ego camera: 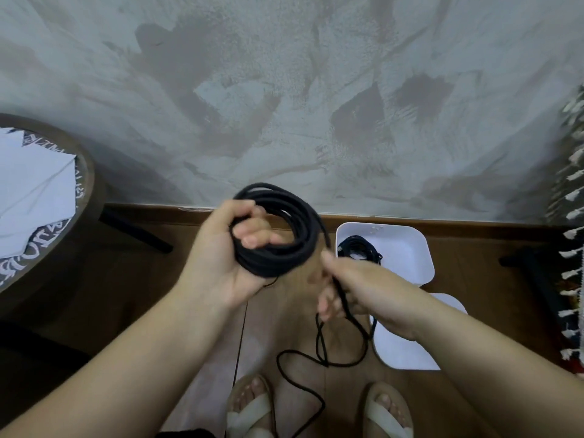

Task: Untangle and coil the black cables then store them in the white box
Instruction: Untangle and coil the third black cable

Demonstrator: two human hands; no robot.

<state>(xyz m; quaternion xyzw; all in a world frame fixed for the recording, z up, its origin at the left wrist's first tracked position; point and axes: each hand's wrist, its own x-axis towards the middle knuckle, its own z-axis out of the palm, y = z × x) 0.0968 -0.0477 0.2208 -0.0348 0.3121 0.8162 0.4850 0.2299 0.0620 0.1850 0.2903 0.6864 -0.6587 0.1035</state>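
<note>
Lettering in white runs round the rim of the dark round wooden table [90, 172] far to the left of the left hand [218, 260], but it is too curved and blurred to read; a white sheet [31, 191] lies on that table. No brand or label shows on anything else.

The left hand has its fingers and thumb curled round a thick black coiled cable [284, 245], several matte loops stacked into a rough ring and held upright. From the ring's right side one loose black strand [303, 387] drops to the right hand [363, 289], which pinches it between curled fingers just beside the coil. Below that hand the strand hangs in slack loops and trails down between two feet in cream crossed-strap sandals [249, 415].

Just beyond the right hand sits the white square plastic box [410, 248] on the brown wooden floor [126, 273], with a smaller coiled black cable [358, 248] lying inside. A flat white lid [407, 346] lies under the right wrist.
</note>
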